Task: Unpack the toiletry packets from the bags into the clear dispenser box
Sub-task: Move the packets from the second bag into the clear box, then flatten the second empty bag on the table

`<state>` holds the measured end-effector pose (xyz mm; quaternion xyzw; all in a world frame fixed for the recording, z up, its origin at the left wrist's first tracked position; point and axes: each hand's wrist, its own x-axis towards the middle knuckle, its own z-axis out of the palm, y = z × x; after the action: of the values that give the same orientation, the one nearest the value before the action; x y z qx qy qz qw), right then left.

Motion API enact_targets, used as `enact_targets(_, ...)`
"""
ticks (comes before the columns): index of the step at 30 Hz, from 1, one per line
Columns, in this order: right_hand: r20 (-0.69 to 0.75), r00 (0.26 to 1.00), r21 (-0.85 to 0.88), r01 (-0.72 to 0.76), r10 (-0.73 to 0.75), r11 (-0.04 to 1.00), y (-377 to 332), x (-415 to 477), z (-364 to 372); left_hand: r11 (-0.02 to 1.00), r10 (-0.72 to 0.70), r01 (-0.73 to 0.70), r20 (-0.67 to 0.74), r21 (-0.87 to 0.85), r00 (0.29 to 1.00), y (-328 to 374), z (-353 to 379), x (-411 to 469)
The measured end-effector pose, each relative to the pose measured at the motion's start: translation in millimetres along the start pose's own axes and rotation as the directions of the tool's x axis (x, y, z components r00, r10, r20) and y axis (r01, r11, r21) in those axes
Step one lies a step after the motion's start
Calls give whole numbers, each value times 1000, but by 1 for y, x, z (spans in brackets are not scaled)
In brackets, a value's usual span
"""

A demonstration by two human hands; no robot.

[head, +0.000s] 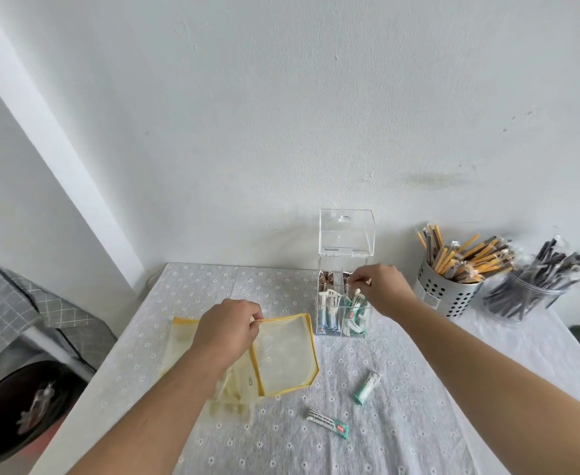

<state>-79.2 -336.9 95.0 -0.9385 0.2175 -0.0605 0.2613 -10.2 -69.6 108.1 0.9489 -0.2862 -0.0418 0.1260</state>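
Observation:
A clear dispenser box (329, 332) stands at the back of the table with its lid (346, 234) raised. Its compartments hold several white, green and brown packets. My right hand (382, 289) hovers over the box's right side, fingers pinched on a small packet at the rim. My left hand (228, 329) pinches the top edge of a yellow-trimmed mesh bag (281, 354) lying flat on the cloth. Other flat yellow bags (228, 395) lie under my left forearm. Two loose packets rest on the table: a green tube (367, 387) and a white-green packet (328, 423).
A perforated metal cup (442, 293) of wrapped sticks and a clear jar (525, 296) of dark sticks stand at the back right. The white wall sits just behind the box. A dark bin (17, 409) is on the floor to the left of the table (418, 423).

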Motion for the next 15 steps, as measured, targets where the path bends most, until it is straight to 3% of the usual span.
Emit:
enact_targets(4, 220, 965, 55, 135, -144, 989, -21, -30, 21, 997, 7, -8, -5, -73, 1000, -5, -26, -5)
enact_targets(8, 404, 876, 160, 218, -265, 963, -46, -47, 48, 947, 4, 26, 94, -320, 996, -17, -52, -5)
enact_targets(13, 438, 844, 471, 77, -309, 879, -78, -59, 61, 833, -5, 147, 257, -534, 966, -35, -66, -14)
enact_targets(15, 443, 838, 556, 20, -317, 831, -86, -61, 62, 706, -55, 241, 288, -666, 956, -47, -66, -20)
